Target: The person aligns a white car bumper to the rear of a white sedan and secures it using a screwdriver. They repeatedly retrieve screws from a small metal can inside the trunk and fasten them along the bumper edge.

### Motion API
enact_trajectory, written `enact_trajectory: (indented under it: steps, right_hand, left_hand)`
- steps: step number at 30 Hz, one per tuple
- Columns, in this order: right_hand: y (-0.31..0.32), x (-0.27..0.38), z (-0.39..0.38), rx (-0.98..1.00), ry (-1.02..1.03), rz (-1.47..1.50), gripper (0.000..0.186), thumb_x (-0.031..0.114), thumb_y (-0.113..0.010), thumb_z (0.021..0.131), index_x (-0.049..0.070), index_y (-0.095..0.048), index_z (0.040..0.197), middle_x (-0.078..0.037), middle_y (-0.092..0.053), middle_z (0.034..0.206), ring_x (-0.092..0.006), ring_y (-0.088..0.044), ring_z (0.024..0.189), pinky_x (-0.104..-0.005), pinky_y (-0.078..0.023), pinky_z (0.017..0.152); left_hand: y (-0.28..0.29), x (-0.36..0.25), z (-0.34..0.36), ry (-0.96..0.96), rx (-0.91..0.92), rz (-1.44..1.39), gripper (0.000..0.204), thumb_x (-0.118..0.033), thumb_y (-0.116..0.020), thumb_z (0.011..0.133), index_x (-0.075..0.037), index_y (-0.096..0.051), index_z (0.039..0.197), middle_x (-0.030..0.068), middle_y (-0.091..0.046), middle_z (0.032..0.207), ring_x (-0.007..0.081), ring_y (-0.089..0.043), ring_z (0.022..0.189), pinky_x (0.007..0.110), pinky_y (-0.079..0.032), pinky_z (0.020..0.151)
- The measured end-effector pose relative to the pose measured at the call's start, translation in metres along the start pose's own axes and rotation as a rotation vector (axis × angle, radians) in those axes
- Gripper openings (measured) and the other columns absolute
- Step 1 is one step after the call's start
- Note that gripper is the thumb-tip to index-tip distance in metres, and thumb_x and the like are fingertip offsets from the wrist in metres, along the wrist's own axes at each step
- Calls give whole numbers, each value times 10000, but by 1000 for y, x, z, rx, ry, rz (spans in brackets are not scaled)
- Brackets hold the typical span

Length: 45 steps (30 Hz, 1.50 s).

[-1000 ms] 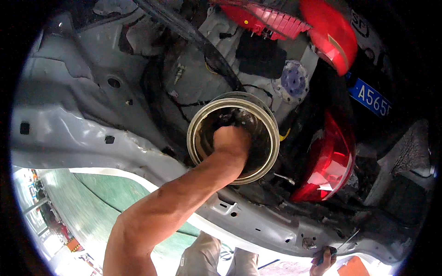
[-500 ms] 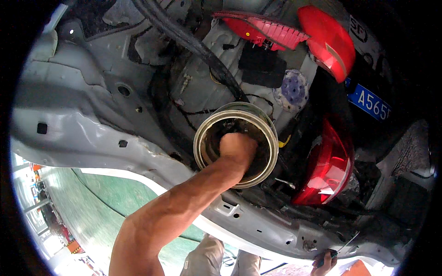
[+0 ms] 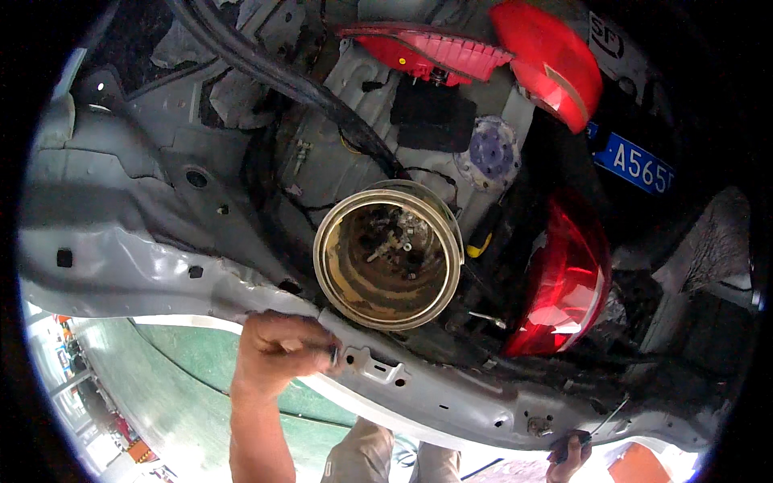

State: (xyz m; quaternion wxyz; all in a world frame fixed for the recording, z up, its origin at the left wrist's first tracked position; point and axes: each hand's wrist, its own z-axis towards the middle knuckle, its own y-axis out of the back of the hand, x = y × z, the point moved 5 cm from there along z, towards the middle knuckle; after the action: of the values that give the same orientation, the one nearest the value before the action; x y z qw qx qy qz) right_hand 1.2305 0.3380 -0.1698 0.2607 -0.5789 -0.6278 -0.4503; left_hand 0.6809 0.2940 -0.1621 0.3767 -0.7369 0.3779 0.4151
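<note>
Over the grey metal sill of the car body (image 3: 451,402), my left hand (image 3: 282,348) is closed in a pinch. A small dark piece (image 3: 334,354) shows at its fingertips; I cannot make out its kind. Just to the right and farther away stands a round metal tin (image 3: 328,296), open at the top, with small loose hardware (image 3: 398,241) lying on its stained bottom. At the lower right edge my right hand (image 3: 573,460) grips a screwdriver (image 3: 612,419), its thin shaft pointing up and to the right across the sill.
Red tail lights (image 3: 564,282) lie right of the tin and at the back (image 3: 427,52). A thick black wiring harness (image 3: 298,88) runs down toward the tin. There are also a dark foam block (image 3: 433,117), a purplish round cap (image 3: 487,154) and a blue licence plate (image 3: 636,167).
My left hand has come out of the tin and moved left and nearer, over the sill, with a small dark piece at its fingertips. My right hand still holds the screwdriver.
</note>
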Motion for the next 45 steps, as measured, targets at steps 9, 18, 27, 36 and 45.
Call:
enact_trajectory:
  steps: [9, 18, 27, 36, 45]
  right_hand:
    - [9, -8, 0, -51, 2, -42, 209, 200, -644, 943, 4, -650, 869, -43, -560, 574, -90, -385, 402, -245, -302, 388]
    - [1, 1, -2, -35, -28, -26, 191, 185, -652, 943, 61, -600, 807, -27, -523, 583, -89, -378, 416, -256, -308, 393]
    - [1, -2, -4, -91, -14, -57, 191, 193, -647, 940, 26, -629, 850, -32, -523, 576, -87, -371, 413, -259, -296, 392]
    - [41, -38, 0, -120, -30, -17, 309, 297, -697, 887, 11, -582, 917, -36, -519, 544, -110, -409, 342, -250, -315, 311]
    - [4, 1, -2, -52, -18, -81, 194, 195, -652, 934, 8, -647, 883, -36, -532, 582, -89, -365, 410, -258, -297, 397]
  left_hand:
    - [-42, 3, 31, 274, -10, -15, 225, -61, -580, 997, 41, -652, 1184, 102, -713, 922, 142, -624, 681, 260, -516, 604]
    - [-43, 43, 144, -372, -131, 1519, 85, -75, -599, 851, -45, -676, 870, 172, -686, 890, 380, -672, 841, 458, -553, 719]
    - [-35, 64, 175, -669, -85, 1435, 134, -96, -602, 787, -70, -699, 876, 171, -689, 865, 368, -674, 841, 495, -525, 688]
    - [-48, 25, 147, -390, -21, 1460, 171, -77, -626, 841, -29, -695, 991, 202, -691, 926, 404, -658, 893, 471, -525, 793]
    - [-40, 30, 55, 238, -43, -407, 204, -111, -682, 947, 1, -685, 1118, 157, -735, 942, 201, -709, 761, 272, -556, 619]
